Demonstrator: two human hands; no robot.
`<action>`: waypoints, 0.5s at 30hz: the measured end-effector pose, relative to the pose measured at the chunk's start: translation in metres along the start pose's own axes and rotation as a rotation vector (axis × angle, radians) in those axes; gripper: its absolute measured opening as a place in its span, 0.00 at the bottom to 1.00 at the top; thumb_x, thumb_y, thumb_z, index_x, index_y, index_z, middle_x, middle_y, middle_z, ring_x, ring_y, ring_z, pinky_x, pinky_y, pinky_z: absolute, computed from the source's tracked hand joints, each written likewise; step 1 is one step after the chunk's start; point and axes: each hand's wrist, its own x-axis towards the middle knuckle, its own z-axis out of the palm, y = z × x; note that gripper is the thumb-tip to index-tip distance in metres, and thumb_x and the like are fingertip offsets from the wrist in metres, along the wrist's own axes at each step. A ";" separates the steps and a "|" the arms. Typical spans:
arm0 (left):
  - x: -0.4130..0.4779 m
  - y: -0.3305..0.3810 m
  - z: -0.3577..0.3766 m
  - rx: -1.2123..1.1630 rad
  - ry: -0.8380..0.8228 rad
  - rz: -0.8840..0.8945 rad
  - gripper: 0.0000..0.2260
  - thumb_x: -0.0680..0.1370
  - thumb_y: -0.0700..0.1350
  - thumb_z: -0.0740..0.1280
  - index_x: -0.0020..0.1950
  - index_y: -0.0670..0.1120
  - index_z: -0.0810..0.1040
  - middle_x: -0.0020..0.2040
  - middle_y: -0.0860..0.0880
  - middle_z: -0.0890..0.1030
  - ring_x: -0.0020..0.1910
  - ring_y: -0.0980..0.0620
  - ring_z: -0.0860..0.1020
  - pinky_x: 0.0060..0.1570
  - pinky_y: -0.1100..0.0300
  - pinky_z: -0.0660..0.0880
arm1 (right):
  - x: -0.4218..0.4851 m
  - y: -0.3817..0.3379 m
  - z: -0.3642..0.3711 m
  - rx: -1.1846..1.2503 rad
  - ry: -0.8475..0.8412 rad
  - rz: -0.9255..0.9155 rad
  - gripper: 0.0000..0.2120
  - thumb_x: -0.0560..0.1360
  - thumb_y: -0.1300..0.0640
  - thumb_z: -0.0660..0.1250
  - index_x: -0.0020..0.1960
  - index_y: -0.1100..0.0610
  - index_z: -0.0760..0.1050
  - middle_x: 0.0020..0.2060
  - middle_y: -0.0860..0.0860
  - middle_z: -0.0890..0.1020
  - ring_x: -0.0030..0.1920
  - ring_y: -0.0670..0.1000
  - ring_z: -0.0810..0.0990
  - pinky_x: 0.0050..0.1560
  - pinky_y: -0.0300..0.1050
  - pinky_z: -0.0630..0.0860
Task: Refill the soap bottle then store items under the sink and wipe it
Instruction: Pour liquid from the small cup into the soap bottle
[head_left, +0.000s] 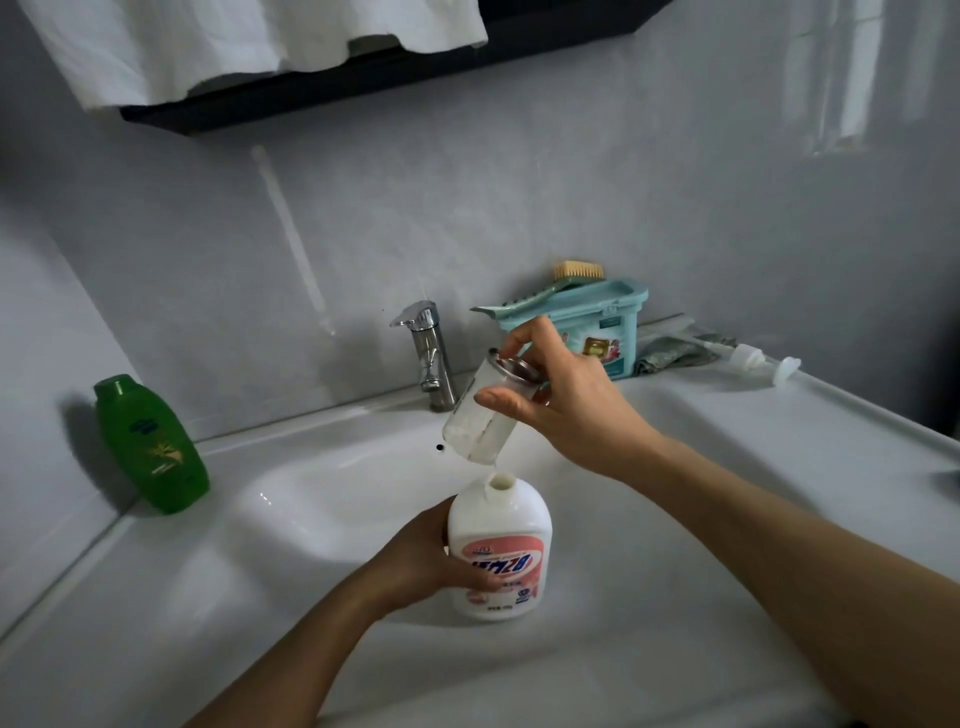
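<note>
A green bottle stood at the left on the sink, the left hand gripped the white soap bottle at lower centre, and the right hand held a clear jar tipped just above its open neck.

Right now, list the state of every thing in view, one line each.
soap bottle: upright, uncapped, gripped by left hand
clear jar: tilted over its mouth, held by right hand
pump: detached, lying on counter
faucet: no water running
green bottle: standing, capped
teal box: lid shut, brush on top
</note>
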 end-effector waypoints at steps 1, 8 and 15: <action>0.000 0.000 0.000 -0.002 0.001 -0.001 0.27 0.65 0.41 0.80 0.59 0.58 0.76 0.51 0.59 0.84 0.49 0.64 0.81 0.42 0.72 0.76 | 0.000 0.000 0.000 0.004 -0.003 0.000 0.22 0.68 0.38 0.63 0.53 0.49 0.62 0.44 0.43 0.74 0.41 0.42 0.77 0.42 0.33 0.77; 0.000 0.001 0.000 0.020 -0.001 -0.011 0.26 0.65 0.42 0.80 0.59 0.58 0.75 0.51 0.59 0.83 0.50 0.63 0.81 0.43 0.71 0.76 | 0.000 -0.003 -0.002 0.001 0.007 0.006 0.25 0.67 0.38 0.63 0.55 0.53 0.64 0.40 0.37 0.71 0.40 0.40 0.75 0.42 0.30 0.75; 0.000 0.001 0.001 0.028 0.002 -0.019 0.27 0.65 0.42 0.80 0.60 0.57 0.75 0.52 0.59 0.83 0.51 0.62 0.80 0.43 0.71 0.76 | 0.000 -0.003 -0.003 0.014 0.026 0.000 0.23 0.68 0.40 0.65 0.55 0.54 0.64 0.39 0.36 0.70 0.39 0.40 0.76 0.41 0.30 0.75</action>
